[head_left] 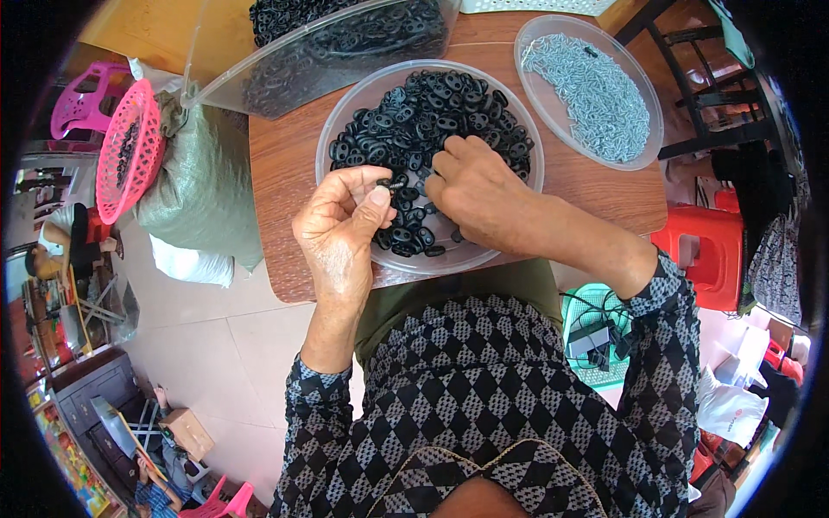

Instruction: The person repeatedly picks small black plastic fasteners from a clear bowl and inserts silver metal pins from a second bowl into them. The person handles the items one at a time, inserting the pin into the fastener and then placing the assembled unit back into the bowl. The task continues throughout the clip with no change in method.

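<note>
A round clear plastic tub (323,147) on the table holds a heap of small black oval parts with two holes (393,129). Over its near left side my left hand (337,229) pinches a small black part (385,183) between thumb and fingers. A short ridged screw-like piece (397,185) sticks out of that part to the right. My right hand (479,190) reaches down into the tub with its fingers curled among the black parts. Its fingertips are partly hidden, so what they grip cannot be seen.
A shallow clear dish (528,65) of silvery screws (591,99) stands right of the tub. Behind is a large clear bin (259,65) of black parts. A pink basket (142,164) rests by a green sack (199,181) at left; a red stool (708,250) stands right.
</note>
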Available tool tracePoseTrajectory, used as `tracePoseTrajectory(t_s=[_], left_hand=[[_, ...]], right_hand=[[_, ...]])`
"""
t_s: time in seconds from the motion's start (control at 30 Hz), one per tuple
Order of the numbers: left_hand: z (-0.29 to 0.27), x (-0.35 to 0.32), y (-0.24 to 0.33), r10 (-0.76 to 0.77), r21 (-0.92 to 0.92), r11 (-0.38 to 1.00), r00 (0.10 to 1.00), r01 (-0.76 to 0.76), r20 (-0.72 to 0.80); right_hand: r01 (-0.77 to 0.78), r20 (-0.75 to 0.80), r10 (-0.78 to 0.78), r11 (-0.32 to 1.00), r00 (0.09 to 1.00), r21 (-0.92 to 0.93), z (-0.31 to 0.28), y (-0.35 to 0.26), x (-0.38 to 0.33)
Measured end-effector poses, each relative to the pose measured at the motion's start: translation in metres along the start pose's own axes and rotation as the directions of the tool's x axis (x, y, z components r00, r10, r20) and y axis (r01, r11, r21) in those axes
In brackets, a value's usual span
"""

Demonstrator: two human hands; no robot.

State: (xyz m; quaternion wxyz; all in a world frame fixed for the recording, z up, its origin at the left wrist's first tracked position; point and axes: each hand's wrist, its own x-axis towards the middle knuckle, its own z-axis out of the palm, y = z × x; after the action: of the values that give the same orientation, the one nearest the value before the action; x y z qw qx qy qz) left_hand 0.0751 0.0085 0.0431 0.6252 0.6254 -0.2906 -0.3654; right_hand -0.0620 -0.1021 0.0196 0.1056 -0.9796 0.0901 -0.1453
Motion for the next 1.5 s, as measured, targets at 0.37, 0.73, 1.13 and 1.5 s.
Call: tracePoseTrajectory(t_s=[0.37,0.73,1.13,1.5], left_hand=[[0.002,-0.003,-0.006,-0.009,0.002,1.000,0.999,0.009,0.035],[0.016,-0.007,0.002,-0.128,-0.149,0.977,0.980,0.151,0.152],[0.028,-0.005,0.008,-0.119,-0.312,0.937,0.983,0.157,0.137],[0.030,-0.009,0.012,-0.031,-0.180,0.983,0.999,0.034,0.015]], right_hand=[[0.085,-0.050,-0.091,0.992,0.995,-0.097,-0.002,-0.004,-0.010],[-0.378,0.208,0.551,0.212,0.808,0.901,-0.028,0.007,-0.018],[-0.186,0.219,0.621,-0.119,0.753,0.975,-0.022,-0.005,-0.008],[-0.175,0.356,0.587,-0.344,0.727,0.923,-0.021,-0.001,-0.002]])
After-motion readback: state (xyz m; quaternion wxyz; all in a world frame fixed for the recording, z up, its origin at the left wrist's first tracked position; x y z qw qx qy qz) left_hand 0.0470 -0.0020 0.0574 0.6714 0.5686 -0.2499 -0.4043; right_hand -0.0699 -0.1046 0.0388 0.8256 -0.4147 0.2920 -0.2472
